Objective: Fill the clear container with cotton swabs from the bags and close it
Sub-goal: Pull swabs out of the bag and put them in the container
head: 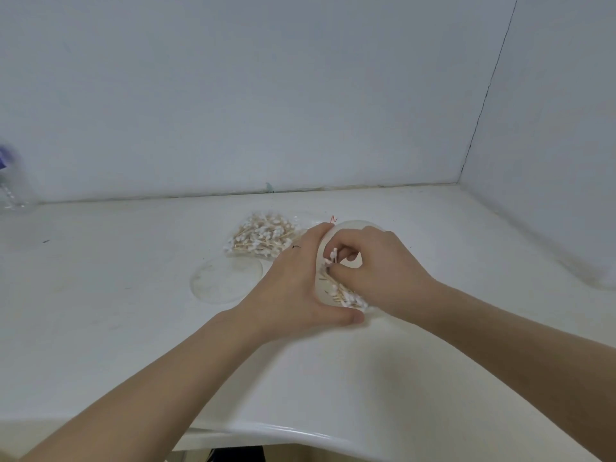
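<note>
A clear round container stands on the white counter, mostly hidden by my hands. My left hand wraps around its left side, thumb along the near wall. My right hand reaches over the opening, its curled fingers pinching a bunch of cotton swabs with wooden sticks and white tips. More swabs lie inside the container under that hand. A clear bag of swabs lies just behind and left of the container. The clear round lid lies flat on the counter to the left.
The white counter meets a pale wall at the back and a side wall at the right. A blurred clear bottle with a purple label stands at the far left. The counter's curved front edge runs below my arms.
</note>
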### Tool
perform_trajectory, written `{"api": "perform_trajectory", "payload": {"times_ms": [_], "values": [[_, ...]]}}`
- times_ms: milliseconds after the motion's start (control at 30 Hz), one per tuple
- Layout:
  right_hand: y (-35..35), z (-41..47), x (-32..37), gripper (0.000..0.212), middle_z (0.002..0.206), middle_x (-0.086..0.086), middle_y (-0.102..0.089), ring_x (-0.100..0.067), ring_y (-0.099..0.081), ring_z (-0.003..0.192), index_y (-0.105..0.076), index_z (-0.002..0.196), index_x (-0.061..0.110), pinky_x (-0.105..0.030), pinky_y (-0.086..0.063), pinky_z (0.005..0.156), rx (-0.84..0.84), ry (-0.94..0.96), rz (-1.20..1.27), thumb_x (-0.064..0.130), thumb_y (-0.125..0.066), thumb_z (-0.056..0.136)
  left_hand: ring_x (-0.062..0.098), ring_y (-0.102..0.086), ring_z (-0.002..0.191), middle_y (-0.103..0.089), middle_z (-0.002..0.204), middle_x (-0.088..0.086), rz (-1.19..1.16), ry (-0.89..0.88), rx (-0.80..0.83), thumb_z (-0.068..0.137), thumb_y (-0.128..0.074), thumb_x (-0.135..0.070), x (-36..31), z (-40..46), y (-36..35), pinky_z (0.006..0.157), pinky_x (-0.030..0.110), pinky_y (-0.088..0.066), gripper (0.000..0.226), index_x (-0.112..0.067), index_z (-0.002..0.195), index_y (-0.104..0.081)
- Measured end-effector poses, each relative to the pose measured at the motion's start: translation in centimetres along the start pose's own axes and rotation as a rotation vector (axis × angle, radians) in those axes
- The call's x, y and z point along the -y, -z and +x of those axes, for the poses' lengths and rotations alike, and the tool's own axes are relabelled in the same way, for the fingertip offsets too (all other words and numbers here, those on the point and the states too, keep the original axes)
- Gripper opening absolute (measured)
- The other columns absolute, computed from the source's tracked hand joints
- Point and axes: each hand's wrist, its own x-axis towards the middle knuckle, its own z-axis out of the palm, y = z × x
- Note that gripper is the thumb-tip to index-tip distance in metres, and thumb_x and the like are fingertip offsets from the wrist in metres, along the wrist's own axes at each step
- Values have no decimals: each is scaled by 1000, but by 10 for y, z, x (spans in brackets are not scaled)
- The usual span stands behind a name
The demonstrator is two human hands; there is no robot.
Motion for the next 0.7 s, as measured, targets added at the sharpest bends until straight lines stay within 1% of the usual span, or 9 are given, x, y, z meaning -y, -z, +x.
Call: {"api": "perform_trajectory", "payload": {"times_ms": [67,133,200,300,367,433,567,633,700], "values": [[0,-2,-3,11,88,15,-64,-3,-55,89,-67,93,29,-23,-44,81,-33,105,-77,21,-69,87,11,-44,137,-45,141,-24,8,-12,-2,58,-90,-59,-1,0,0,112,42,-42,124,-41,157,-17],[-1,-2,-3,9,86,16,-62,-2,-52,86,-66,92,27,-19,-40,79,-38,171,-113,19,-67,89,6,-46,133,-47,133,-29,13,-21,-4,61,-92,-54,-2,-1,0,111,39,-43,123,-37,157,-18],[-2,-3,1,8,79,15,-60,0,-53,79,-66,90,20,-13,-40,72,-15,184,-81,13,-65,89,4,-49,128,-50,126,-29,21,-31,-9,63,-94,-48,-2,-1,0,109,36,-44,122,-34,157,-19],[-5,-6,3,10,75,9,-64,1,-58,70,-62,87,19,-16,-45,66,-26,137,9,9,-62,89,6,-49,128,-50,128,-26,29,-37,-14,62,-94,-49,-1,-2,1,108,38,-45,119,-37,156,-21],[-8,-7,2,12,76,8,-65,-4,-62,70,-61,88,22,-25,-51,68,-54,61,54,10,-62,90,8,-48,132,-50,135,-24,8,-20,-14,60,-92,-54,1,-2,0,109,40,-45,119,-40,154,-21],[-12,-7,1,13,79,7,-66,-6,-63,72,-63,91,24,-31,-54,72,-102,11,99,11,-63,91,12,-48,135,-49,141,-20,-15,0,-17,57,-91,-58,2,-1,0,109,42,-45,121,-42,154,-21],[-13,-5,0,27,88,13,-67,-6,-66,82,-72,108,25,-32,-56,82,-118,20,120,8,-59,91,5,-44,137,-47,142,-24,-7,-1,-26,61,-93,-53,1,-2,1,112,38,-42,122,-41,155,-17],[-10,-2,-2,26,94,9,-66,-8,-65,85,-75,106,23,-33,-55,83,-145,61,73,7,-59,92,4,-41,138,-45,144,-25,6,4,-26,61,-92,-54,1,-3,1,114,36,-41,124,-43,156,-13],[-6,-1,-3,23,93,8,-64,-6,-65,83,-75,98,22,-28,-54,81,-185,86,47,5,-61,91,6,-39,139,-43,146,-22,11,13,-19,61,-91,-57,1,-3,1,114,37,-40,125,-45,156,-10]]}}
